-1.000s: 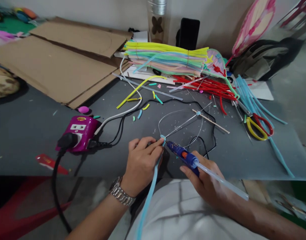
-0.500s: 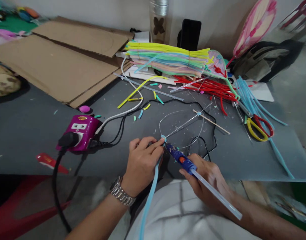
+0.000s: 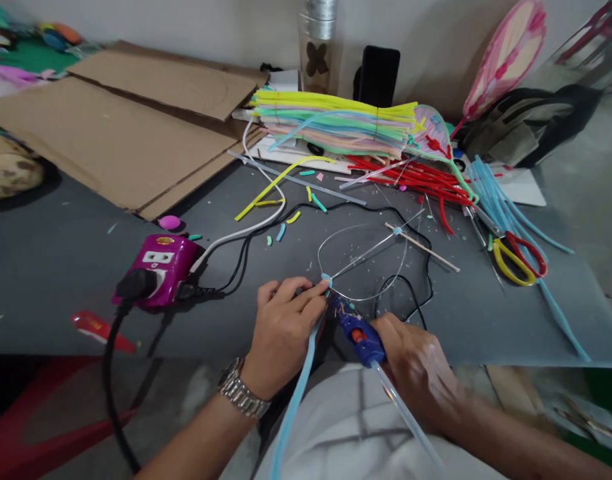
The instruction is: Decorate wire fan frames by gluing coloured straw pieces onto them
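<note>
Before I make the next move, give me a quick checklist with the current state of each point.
1. Right hand holding the glue gun: ok.
2. Left hand holding the blue strip at the near end of the wire frame: ok.
3. Glue stick loaded: ok, it sticks out of the gun's back.
4. Gun's tip clear of the left hand's fingers: cannot tell; it is very close, contact unclear.
5. Black plug in the purple socket box: ok; whether the gun is hot, cannot tell.
6. Scissors away from both hands: ok.
</note>
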The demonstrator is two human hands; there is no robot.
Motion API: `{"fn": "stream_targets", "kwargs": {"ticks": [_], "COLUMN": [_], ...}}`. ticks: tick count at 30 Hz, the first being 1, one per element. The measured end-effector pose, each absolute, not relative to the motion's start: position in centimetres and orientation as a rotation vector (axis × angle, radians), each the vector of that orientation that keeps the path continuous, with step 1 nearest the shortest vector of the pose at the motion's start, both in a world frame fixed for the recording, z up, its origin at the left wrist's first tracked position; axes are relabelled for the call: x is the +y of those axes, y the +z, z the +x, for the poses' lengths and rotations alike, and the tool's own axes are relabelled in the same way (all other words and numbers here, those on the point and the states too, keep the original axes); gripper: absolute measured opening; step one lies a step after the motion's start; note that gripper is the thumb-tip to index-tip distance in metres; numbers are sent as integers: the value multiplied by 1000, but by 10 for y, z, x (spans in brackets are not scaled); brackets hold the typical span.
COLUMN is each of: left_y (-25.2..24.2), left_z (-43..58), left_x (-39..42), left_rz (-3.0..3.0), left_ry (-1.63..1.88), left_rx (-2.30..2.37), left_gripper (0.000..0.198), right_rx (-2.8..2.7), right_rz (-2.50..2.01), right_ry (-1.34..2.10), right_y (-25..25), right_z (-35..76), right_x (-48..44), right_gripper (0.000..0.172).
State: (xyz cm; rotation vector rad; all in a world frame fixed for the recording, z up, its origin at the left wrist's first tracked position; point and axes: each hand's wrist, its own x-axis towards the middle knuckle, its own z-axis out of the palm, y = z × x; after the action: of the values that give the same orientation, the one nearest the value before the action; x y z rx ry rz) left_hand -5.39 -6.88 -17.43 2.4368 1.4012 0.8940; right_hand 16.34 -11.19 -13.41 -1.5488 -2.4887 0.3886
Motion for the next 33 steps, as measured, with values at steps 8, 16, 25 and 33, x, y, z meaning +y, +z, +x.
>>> {"fn": "stream_targets", "kwargs": {"ticks": [8, 16, 25, 33], "left_y": [-171, -172, -172, -173], "left_z": [-54, -55, -55, -56], "left_x": [-68, -68, -68, -68], "left_rz": [2415, 2428, 2411, 2418], "left_ry": [914, 932, 928, 912], "left_rx": [1374, 1361, 1354, 1365], "left_gripper": [11, 11, 9, 9], "right_rx": [-2508, -2518, -2532, -2517], "right_rz": [-1542, -1536, -1533, -1524], "right_ry": [228, 177, 239, 249], "right_y": [-142, -145, -141, -143], "right_z": [162, 163, 163, 164], "right_x": [-114, -116, -115, -116], "right_gripper": [13, 13, 11, 9]}}
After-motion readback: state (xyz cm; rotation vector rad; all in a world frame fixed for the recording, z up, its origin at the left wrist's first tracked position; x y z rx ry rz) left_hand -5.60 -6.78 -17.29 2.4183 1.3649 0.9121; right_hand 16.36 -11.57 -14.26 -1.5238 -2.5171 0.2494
